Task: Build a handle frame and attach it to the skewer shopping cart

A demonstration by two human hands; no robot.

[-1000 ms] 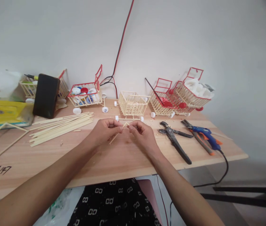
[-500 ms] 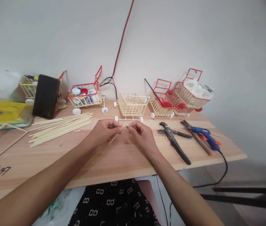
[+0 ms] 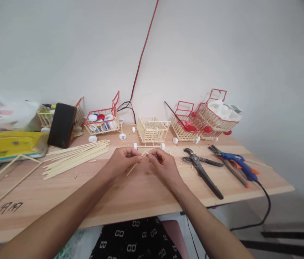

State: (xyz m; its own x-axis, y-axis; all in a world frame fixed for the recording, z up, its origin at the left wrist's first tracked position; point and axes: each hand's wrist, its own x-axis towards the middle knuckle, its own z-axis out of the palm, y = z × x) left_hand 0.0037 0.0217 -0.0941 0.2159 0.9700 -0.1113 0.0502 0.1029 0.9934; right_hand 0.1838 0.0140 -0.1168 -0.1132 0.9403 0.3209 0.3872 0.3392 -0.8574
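Note:
My left hand [image 3: 123, 160] and my right hand [image 3: 162, 164] meet over the middle of the wooden table [image 3: 130, 190]. Together they pinch a short thin bamboo stick [image 3: 134, 166] that slants down to the left between the fingertips. Just behind the hands stands an unpainted stick basket [image 3: 152, 129] with an axle and two white wheels in front of it. A loose bundle of long bamboo sticks [image 3: 76, 156] lies to the left of my left hand.
Black cutters [image 3: 202, 171], pliers and a blue glue gun [image 3: 238, 162] lie at the right. Red-trimmed stick carts [image 3: 102, 120] [image 3: 203, 117] stand along the wall. A black phone [image 3: 61, 124] leans at the left, beside a yellow packet [image 3: 9, 145]. A stick frame lies far left.
The view has tilted up a little, so everything sits lower in the picture. Both hands keep the same pinch on the short stick.

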